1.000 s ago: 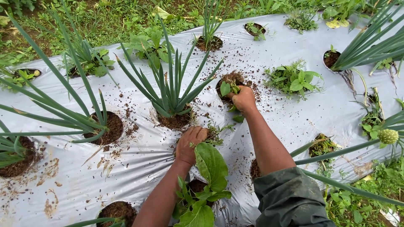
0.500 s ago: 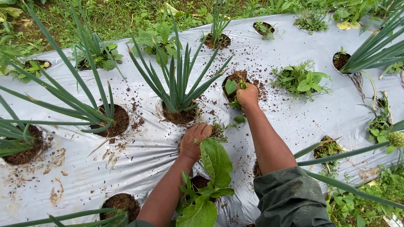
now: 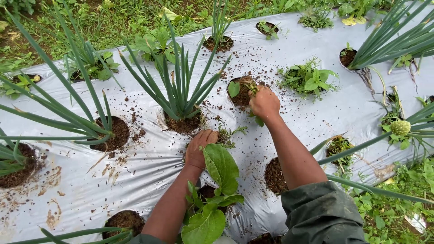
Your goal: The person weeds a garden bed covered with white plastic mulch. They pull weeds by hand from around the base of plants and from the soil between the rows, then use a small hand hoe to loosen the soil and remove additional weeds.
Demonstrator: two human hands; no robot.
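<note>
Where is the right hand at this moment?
In the head view, the right hand is just right of centre, gripping weeds at a soil-filled planting hole, right of the green onion clump.

No packages, labels, signs or screens visible anywhere in view.

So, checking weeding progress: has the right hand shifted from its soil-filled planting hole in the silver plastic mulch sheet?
No. The right hand stays gripping weeds at the same planting hole.

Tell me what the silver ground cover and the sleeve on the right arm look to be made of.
The ground cover looks like thin plastic film, silvery and slightly glossy: it creases, reflects light and has round cut holes showing soil. The sleeve looks like dull dark green woven fabric, matte and bunched in soft folds at the forearm; the exact fibre cannot be told.
</note>
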